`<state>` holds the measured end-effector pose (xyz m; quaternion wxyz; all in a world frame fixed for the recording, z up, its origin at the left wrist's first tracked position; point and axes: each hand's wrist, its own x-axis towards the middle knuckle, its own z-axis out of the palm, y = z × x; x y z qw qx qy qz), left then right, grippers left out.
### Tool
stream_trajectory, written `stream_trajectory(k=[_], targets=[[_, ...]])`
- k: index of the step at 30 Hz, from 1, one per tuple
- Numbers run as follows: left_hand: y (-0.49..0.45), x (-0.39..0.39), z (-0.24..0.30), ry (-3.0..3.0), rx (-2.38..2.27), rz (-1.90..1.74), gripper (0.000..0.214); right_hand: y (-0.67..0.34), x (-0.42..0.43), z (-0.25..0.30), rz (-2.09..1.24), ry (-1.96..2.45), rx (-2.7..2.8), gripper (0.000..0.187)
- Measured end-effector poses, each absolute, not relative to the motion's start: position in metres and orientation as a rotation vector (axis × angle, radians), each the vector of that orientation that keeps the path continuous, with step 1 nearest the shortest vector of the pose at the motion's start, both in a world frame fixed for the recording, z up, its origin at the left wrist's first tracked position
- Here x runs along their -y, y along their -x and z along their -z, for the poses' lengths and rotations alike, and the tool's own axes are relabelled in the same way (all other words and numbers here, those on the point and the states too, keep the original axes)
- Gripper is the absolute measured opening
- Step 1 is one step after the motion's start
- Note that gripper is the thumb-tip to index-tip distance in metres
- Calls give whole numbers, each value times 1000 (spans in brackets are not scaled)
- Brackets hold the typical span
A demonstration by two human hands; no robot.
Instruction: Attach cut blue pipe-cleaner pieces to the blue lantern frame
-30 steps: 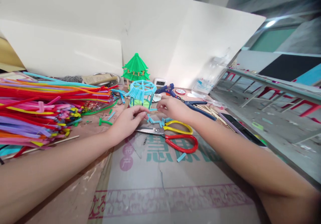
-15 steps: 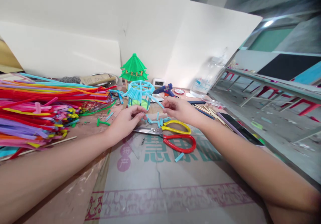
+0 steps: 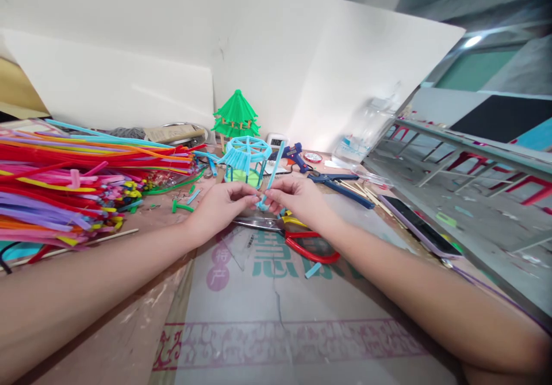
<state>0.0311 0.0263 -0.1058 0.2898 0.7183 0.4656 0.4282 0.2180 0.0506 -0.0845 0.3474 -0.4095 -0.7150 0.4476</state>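
Note:
My right hand (image 3: 299, 200) pinches a light blue pipe cleaner (image 3: 276, 164), which slants upward from its fingertips. My left hand (image 3: 222, 206) is closed in a pinch beside it, fingertips almost meeting the right ones. Some light blue shows between the two hands, but what the left fingers hold is too small to tell. Just behind them stands a small light blue pavilion frame (image 3: 247, 150) with a partly covered roof and a green base. Scissors (image 3: 311, 256) with red and yellow handles lie below the hands, partly hidden by the right one.
Bundles of coloured pipe cleaners (image 3: 86, 161) fill the left. A green tiered-roof model (image 3: 237, 115) stands at the back, near a blue glue gun (image 3: 295, 154). On the right are blue-handled pliers (image 3: 345, 189), thin sticks (image 3: 375, 196), a phone (image 3: 418, 224) and a clear bottle (image 3: 362, 132).
My hands have come together in front of the pavilion frame. The pipe cleaner in my right hand has swung to point upward. The view has shifted slightly, uncovering more of the pliers.

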Motion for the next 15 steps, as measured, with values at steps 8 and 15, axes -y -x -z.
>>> stream_trajectory(k=[8,15], targets=[[-31,-28,109,-1931,-1196,-1193,20,-212,-50,104,-1214,1030,1759,23],[-29,-27,110,-2061,-1166,-1219,29,-211,-48,108,-1263,904,1717,21]])
